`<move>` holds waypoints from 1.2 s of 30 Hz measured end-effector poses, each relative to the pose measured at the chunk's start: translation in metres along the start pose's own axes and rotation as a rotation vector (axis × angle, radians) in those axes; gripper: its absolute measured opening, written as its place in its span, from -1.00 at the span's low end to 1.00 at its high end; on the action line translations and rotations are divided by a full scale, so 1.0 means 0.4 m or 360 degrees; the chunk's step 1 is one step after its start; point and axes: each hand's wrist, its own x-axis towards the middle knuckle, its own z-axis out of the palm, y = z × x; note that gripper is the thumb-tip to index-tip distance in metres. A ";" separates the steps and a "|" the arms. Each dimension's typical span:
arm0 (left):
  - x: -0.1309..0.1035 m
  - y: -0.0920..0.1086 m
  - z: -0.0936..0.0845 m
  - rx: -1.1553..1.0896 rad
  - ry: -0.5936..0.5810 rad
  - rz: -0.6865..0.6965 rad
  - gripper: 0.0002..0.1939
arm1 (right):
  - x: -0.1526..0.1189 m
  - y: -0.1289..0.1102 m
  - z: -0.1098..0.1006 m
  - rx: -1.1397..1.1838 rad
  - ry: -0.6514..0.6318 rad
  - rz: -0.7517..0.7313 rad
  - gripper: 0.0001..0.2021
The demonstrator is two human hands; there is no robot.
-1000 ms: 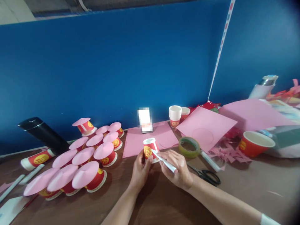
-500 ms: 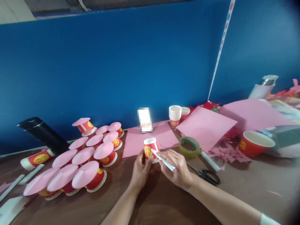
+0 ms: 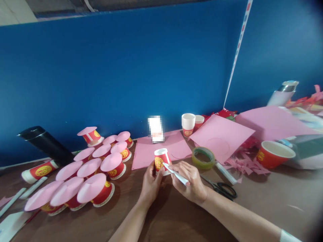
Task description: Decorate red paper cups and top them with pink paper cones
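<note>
A red paper cup [image 3: 159,162] with a yellow print and a white band stands upright at the middle of the table. My left hand [image 3: 151,184] has its fingers and thumb closed round the cup's lower left side. A white pen-like stick [image 3: 179,175] is gripped in my right hand [image 3: 189,182], its tip against the cup's right front. Behind the cup lie pink paper sheets [image 3: 145,153]. A roll of green-yellow tape [image 3: 203,163] is just beyond my right hand.
Several red cups topped with pink cones [image 3: 92,188] fill the left, beside a black bottle [image 3: 49,144]. To the right are scissors [image 3: 223,190], stacked cups [image 3: 188,122], a pink sheet [image 3: 219,134], a large red bowl [image 3: 274,154] and pink shreds [image 3: 248,164].
</note>
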 end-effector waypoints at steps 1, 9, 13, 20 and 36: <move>0.000 -0.002 0.000 -0.0004 -0.0003 0.0000 -0.54 | 0.000 0.000 0.001 0.0002 0.0003 -0.0002 -0.71; 0.000 -0.002 -0.004 -0.0108 -0.0060 0.0013 -0.60 | -0.001 -0.004 -0.008 0.0125 0.0037 0.0036 -0.71; 0.002 -0.017 -0.002 -0.0502 -0.0030 -0.0043 -0.53 | -0.009 -0.002 -0.005 0.0173 0.0079 0.0105 -0.63; 0.018 -0.049 -0.002 -0.1139 -0.0001 -0.0087 -0.69 | -0.012 0.006 0.018 0.0072 0.0103 0.0444 -0.67; 0.020 -0.053 -0.010 -0.1204 0.0088 -0.0053 -0.69 | -0.020 -0.001 0.044 0.0229 0.0001 0.0541 -0.68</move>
